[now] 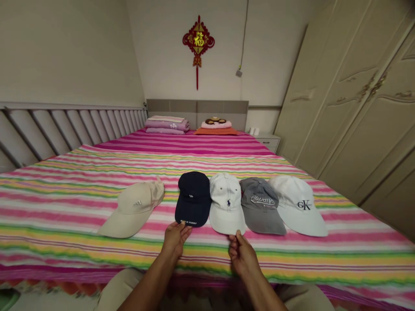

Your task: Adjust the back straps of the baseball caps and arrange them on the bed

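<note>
Pinching navy brim [193, 217], white brim [228, 221], bedspread [201, 160] beyond

Worn on the person's head, the camera is looking forward and down from the foot of the bed [207, 255], facing the headboard [223, 108]. It is viewing the left hand [175, 238], right hand [242, 254] and five baseball caps [225, 194] from close above, and its wide view is reaching from the slatted railing [65, 105] on the left to the wardrobe [350, 112] on the right.

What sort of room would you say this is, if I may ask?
Most likely a bedroom: a bed with a headboard fills the middle, folded bedding lies on it, and a wardrobe stands along the right.
</note>
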Demonstrator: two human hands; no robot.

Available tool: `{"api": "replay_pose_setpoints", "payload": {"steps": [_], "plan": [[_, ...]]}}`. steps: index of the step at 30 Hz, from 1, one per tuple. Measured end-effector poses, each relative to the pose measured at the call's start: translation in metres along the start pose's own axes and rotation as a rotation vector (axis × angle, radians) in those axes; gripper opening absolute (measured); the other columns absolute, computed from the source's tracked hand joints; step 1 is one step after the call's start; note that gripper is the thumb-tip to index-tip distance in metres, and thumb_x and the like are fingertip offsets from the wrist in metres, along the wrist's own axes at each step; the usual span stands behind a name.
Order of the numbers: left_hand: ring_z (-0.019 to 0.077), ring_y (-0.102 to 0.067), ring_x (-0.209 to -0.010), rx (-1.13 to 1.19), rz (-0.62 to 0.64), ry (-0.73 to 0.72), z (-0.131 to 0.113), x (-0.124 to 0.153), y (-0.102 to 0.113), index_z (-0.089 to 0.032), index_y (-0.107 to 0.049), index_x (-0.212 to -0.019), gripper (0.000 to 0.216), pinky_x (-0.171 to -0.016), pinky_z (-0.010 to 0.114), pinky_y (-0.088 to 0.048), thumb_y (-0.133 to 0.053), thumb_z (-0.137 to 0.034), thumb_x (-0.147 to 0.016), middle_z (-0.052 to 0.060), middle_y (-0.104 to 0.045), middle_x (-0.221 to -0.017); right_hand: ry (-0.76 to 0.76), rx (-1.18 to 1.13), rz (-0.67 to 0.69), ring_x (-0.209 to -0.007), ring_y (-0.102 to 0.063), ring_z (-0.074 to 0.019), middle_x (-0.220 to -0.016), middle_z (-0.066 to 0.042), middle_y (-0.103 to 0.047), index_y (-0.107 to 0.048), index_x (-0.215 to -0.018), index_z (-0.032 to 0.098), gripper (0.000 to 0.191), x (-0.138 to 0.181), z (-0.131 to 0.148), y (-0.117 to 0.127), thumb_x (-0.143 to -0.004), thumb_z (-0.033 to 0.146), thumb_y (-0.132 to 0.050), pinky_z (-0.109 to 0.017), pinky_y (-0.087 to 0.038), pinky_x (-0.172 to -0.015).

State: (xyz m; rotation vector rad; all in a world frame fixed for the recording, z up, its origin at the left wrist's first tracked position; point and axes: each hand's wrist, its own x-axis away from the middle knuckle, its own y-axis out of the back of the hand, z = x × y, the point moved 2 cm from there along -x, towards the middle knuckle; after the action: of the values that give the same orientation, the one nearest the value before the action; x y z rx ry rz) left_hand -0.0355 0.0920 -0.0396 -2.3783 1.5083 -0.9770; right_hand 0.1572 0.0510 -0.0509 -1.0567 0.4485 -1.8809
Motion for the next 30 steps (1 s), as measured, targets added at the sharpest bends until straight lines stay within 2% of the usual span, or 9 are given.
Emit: {"api": "replay_pose_setpoints", "payload": {"steps": [6,9,14,18,21,25,30], "plan": [[0.0113,-0.061,-0.049,-0.009,0.01,-0.008,0.0,0.002,0.0,-0.013,-0.047,-0.07,0.013,-0.057,0.025,-0.053,-0.049,-0.001,-0.077,0.002,-0.059,-0.053,-0.013,0.045,0.008,-0.031,-0.037,-0.0014,-0.047,0.002,-0.058,-0.046,-0.069,0.015,0.015,-0.001,0.001,0.003,-0.077,0.021,-0.058,-0.009,-0.023,-0.027],[0.0142,-0.063,-0.054,-0.02,0.025,0.0,-0.001,0.004,0.005,-0.013,-0.047,-0.069,0.012,-0.059,0.027,-0.053,-0.049,-0.004,-0.077,0.003,-0.059,-0.054,-0.022,0.082,0.031,-0.032,-0.037,-0.0013,-0.051,0.001,-0.06,-0.048,-0.069,0.015,0.021,0.001,0.0,0.006,-0.069,0.027,-0.066,-0.01,-0.024,-0.028],[0.0173,-0.066,-0.061,-0.046,0.044,0.031,-0.004,0.014,0.027,-0.011,-0.051,-0.078,0.008,-0.061,0.028,-0.053,-0.05,-0.003,-0.076,0.008,-0.065,-0.065,-0.041,0.185,0.105,-0.032,-0.036,-0.0011,-0.051,0.004,-0.057,-0.05,-0.068,0.015,0.034,0.012,-0.009,0.014,-0.051,0.03,-0.076,-0.011,-0.023,-0.029],[0.0174,-0.066,-0.065,-0.034,0.047,0.076,-0.007,0.021,0.053,-0.011,-0.054,-0.086,0.014,-0.062,0.028,-0.053,-0.054,-0.005,-0.074,0.009,-0.066,-0.073,-0.066,0.314,0.171,-0.032,-0.035,-0.0009,-0.048,0.004,-0.056,-0.052,-0.064,0.014,0.034,0.023,-0.025,0.021,-0.05,0.033,-0.075,-0.011,-0.02,-0.029],[0.0154,-0.065,-0.063,0.055,-0.01,0.094,-0.014,0.021,0.075,-0.011,-0.055,-0.085,0.012,-0.062,0.027,-0.053,-0.052,-0.004,-0.075,0.008,-0.066,-0.07,-0.075,0.421,0.232,-0.031,-0.034,-0.001,-0.048,0.003,-0.056,-0.055,-0.063,0.013,0.033,0.029,-0.038,0.026,-0.052,0.037,-0.074,-0.011,-0.017,-0.029],[0.0135,-0.064,-0.061,0.246,-0.178,0.005,-0.036,0.016,0.101,-0.011,-0.054,-0.072,0.014,-0.061,0.025,-0.053,-0.045,-0.003,-0.079,0.007,-0.064,-0.065,-0.081,0.529,0.313,-0.028,-0.035,-0.002,-0.046,0.001,-0.057,-0.057,-0.06,0.012,0.038,0.032,-0.049,0.031,-0.05,0.044,-0.074,-0.013,-0.017,-0.028],[0.0114,-0.063,-0.065,0.365,-0.282,-0.105,-0.065,0.008,0.114,-0.016,-0.052,-0.069,0.015,-0.064,0.022,-0.051,-0.045,-0.014,-0.083,0.005,-0.063,-0.069,-0.08,0.632,0.333,-0.029,-0.035,-0.0025,-0.047,0.002,-0.057,-0.058,-0.064,0.013,0.042,0.029,-0.053,0.037,-0.049,0.05,-0.072,-0.014,-0.021,-0.028]]}}
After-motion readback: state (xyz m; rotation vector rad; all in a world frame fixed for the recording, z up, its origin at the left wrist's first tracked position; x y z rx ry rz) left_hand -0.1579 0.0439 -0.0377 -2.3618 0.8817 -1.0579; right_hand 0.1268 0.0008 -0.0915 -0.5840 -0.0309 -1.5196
